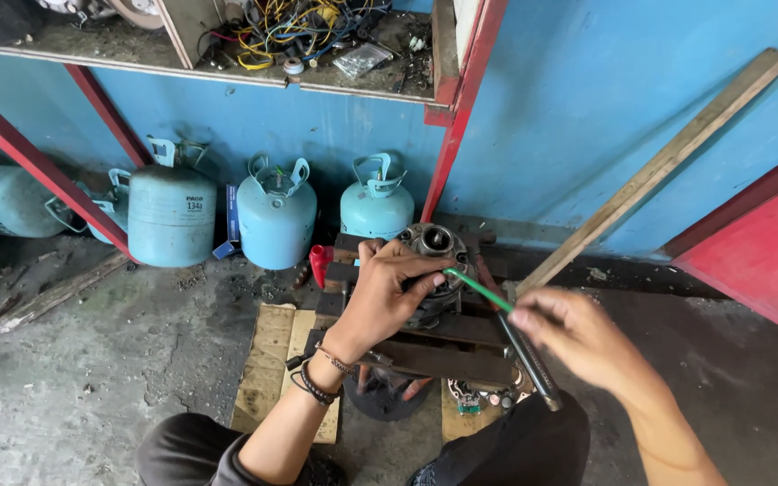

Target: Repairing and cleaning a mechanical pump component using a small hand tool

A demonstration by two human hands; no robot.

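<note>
1. Blue wall (pixel 587 108) fills the top of the frame, with a cluttered shelf (pixel 227 67) of wires at upper left and a red panel (pixel 767 252) at right.
2. Three pale blue gas cylinders (pixel 276 216) stand in a row at left centre, against the wall; a fourth lies at the far left edge.
3. A long wooden plank (pixel 659 166) leans diagonally from upper right down toward the centre.
4. In the centre, a round metal compressor (pixel 434 261) sits clamped in a dark vise (pixel 443 346) on a wooden board (pixel 272 360).
5. Left hand (pixel 389 292) lies over the compressor's top, fingers curled round it and gripping, steadying the body.
6. Right hand (pixel 569 333), right of centre, is blurred; fingers look pinched shut round a thin green rod (pixel 479 290) whose tip touches the compressor beside the left hand. A dark metal bar (pixel 529 364) runs under that hand; I cannot tell if it is held.
7. My read: the rod is being worked into the compressor's face. The next move calls for a firm left grip and a steady, well-aimed tip.
</note>
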